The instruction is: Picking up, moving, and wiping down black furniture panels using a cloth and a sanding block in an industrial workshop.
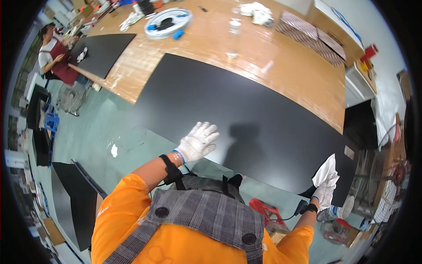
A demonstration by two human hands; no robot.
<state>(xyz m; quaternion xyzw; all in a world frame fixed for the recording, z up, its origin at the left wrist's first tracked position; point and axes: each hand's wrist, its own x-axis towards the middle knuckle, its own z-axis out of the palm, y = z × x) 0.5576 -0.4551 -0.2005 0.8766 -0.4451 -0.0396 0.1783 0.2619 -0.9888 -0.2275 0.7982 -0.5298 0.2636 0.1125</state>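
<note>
A large black board (246, 119) lies flat on a long wooden table (281, 66) in front of me. My left hand (198, 141), in a white knit glove, rests flat with fingers spread on the board's near left edge. My right hand (324, 193), also gloved, grips a white cloth (326, 171) at the board's near right corner.
A clear plastic bottle (233, 37) stands on the table beyond the board. Further back lie a round white tray (169, 22), white rags (257, 13) and a second black board (103, 53). A person in a red apron (55, 55) sits at far left. A fan (70, 97) stands on the green floor.
</note>
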